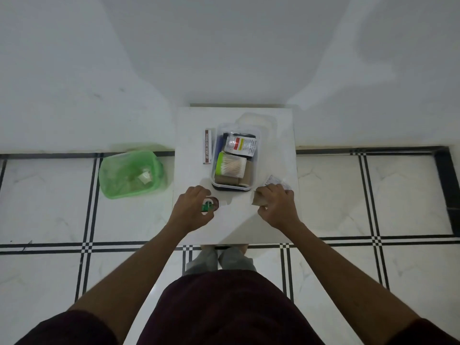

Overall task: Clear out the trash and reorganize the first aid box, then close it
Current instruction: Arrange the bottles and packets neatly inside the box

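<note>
1. Hiding most of a small green-labelled bottle (209,204), the left hand (193,208) curls around it near the front of the tabletop (231,227); its label text is too small to read.
2. Fingers of the right hand (277,206) close on a brown paper piece (259,198), largely covered; a crinkled clear wrapper (275,180) peeks out just behind the knuckles.
3. One clear first aid box (233,156) sits open mid-tabletop, holding one cotton-swab tub (230,166), one sachet (240,145), and brown rolls (232,180) whose count cannot be told.
4. One ointment carton (207,146) lies just left of the box.
5. One green-lined bin (132,173) stands on the floor, its contents blurred.
</note>
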`<state>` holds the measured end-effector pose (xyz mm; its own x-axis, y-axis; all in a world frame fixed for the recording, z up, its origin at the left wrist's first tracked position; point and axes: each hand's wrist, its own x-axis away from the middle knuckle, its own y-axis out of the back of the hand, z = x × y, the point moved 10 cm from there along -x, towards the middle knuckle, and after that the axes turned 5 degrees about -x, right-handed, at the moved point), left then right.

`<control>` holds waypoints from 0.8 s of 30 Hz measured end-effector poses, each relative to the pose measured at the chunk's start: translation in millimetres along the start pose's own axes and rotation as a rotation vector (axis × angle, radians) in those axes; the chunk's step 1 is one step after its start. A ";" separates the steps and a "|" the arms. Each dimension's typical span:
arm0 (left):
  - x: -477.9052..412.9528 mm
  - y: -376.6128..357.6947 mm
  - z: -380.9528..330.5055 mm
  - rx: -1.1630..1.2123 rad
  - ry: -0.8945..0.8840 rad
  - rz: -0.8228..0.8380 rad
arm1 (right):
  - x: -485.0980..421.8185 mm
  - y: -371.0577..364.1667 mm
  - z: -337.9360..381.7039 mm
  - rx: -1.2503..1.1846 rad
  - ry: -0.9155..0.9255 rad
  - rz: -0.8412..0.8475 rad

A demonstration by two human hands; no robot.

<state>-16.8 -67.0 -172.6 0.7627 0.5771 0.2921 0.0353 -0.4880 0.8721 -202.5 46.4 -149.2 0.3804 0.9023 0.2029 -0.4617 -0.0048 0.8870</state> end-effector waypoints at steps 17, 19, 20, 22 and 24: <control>3.8 -21.3 56.3 0.072 0.266 0.137 | -20.2 65.4 0.3 -0.128 0.028 -0.175; 9.4 0.8 70.3 0.119 0.311 0.076 | -27.3 72.4 6.8 -0.205 0.047 -0.175; 10.8 13.7 75.0 0.140 0.320 0.032 | -30.6 74.5 10.9 -0.238 0.061 -0.174; 7.7 43.6 76.4 0.172 0.291 -0.071 | -36.9 78.3 20.3 -0.278 0.091 -0.181; -2.9 73.2 69.6 0.180 0.234 -0.148 | -46.0 80.2 29.0 -0.309 0.099 -0.186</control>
<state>28.5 -150.0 -136.8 0.5726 0.7749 0.2675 0.2644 -0.4835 0.8345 -233.8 -8.0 -75.4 0.4087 0.9126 -0.0047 -0.6174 0.2802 0.7350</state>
